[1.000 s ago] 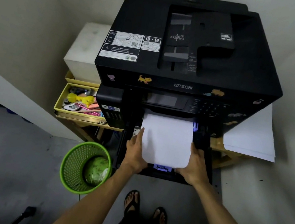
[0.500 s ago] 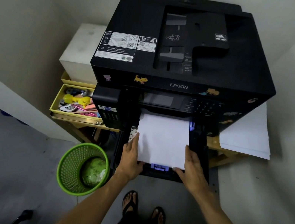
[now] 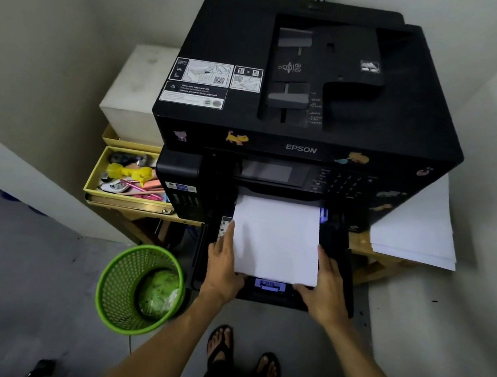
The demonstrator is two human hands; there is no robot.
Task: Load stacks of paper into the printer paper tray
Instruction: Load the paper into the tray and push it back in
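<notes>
Both hands [image 3: 222, 269] [image 3: 327, 288] still flank the paper [image 3: 276, 240], grip spread, green bin [image 3: 138, 288] beside the tray [image 3: 339, 239].

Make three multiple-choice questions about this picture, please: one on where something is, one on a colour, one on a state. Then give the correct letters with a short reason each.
1. Where does the waste basket stand?
A. on the printer
B. on the floor, left of the pulled-out paper tray
C. behind the printer

2. What colour is the waste basket?
A. green
B. red
C. white

3. How is the paper stack in the tray?
A. still wrapped
B. crumpled into a ball
C. flat, with the left hand and right hand at its sides

Answers: 1 B, it sits on the floor beside the tray. 2 A, its mesh is bright green. 3 C, the sheets lie flat between both hands.
</notes>
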